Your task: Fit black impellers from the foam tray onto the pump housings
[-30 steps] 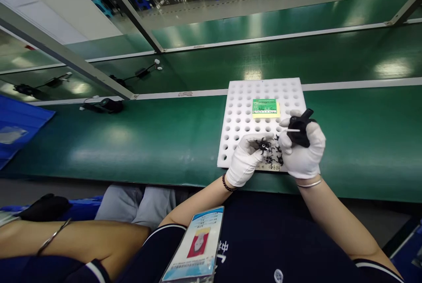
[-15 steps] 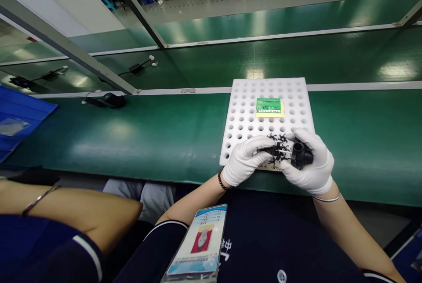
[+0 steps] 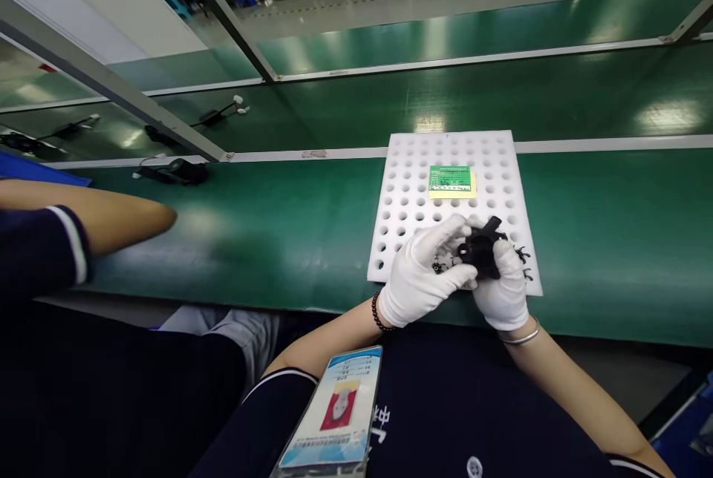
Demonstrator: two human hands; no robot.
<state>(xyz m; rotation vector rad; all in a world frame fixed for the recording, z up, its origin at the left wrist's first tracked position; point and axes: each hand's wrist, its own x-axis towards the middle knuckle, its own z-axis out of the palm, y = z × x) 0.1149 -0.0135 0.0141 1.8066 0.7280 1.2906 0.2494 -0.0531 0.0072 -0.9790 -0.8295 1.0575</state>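
Observation:
My left hand (image 3: 424, 269) and my right hand (image 3: 503, 291), both in white gloves, are over the front part of a white foam tray (image 3: 396, 188) with rows of round holes. Between them is a black plastic housing (image 3: 482, 249) with a short stub pointing up. The right hand grips it from the right, thumb along its side. The left fingers and thumb close on its left side; whether they hold a separate small piece there is hidden. Small black spidery parts (image 3: 522, 255) stand in the tray beside the right hand, and more show under the left palm.
A green and yellow label (image 3: 451, 179) lies on the tray. The green bench (image 3: 290, 233) has a white rail (image 3: 345, 154) behind. Black cabled devices (image 3: 181, 171) lie at left. A neighbouring person's arm (image 3: 119, 220) reaches over the bench's left side.
The black piece with a white shaft in my left hand has met the housing and no longer shows separately. My right hand has turned the housing and moved left. The neighbour's arm has moved forward.

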